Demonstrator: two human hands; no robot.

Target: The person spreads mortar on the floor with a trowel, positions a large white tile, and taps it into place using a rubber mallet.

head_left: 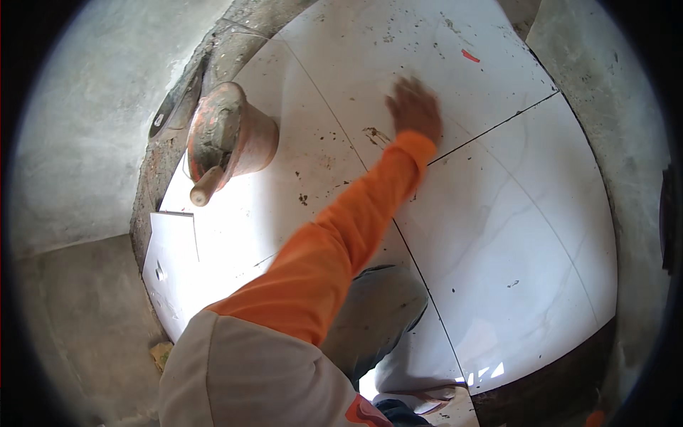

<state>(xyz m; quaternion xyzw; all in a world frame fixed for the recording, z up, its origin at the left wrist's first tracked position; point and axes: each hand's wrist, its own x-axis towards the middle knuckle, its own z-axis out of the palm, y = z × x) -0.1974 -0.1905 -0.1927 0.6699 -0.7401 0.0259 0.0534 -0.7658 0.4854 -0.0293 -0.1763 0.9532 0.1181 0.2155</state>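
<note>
My left hand (pixel 415 114), at the end of an orange sleeve, reaches out over the white floor tiles (pixel 512 235). Motion smears it somewhat, but its fingers look stretched apart with nothing in them. It is on or just above the tile beside a dark joint; contact cannot be told. Near it, brown smears and crumbs of mortar dot the tile. Left of the arm, a tilted reddish-brown bucket (pixel 257 142) stands on the tiles with grey mortar inside. A wooden handle (pixel 206 186), apparently a trowel's, sticks out over its rim. My right hand does not show.
A loose tile piece (pixel 171 245) lies at the left edge. A small red scrap (pixel 470 55) is on the far tile. Bare concrete walls (pixel 85 142) border the tiles, with rough ground along their edge. My bent knee (pixel 380 313) and foot (pixel 427 398) occupy the near middle.
</note>
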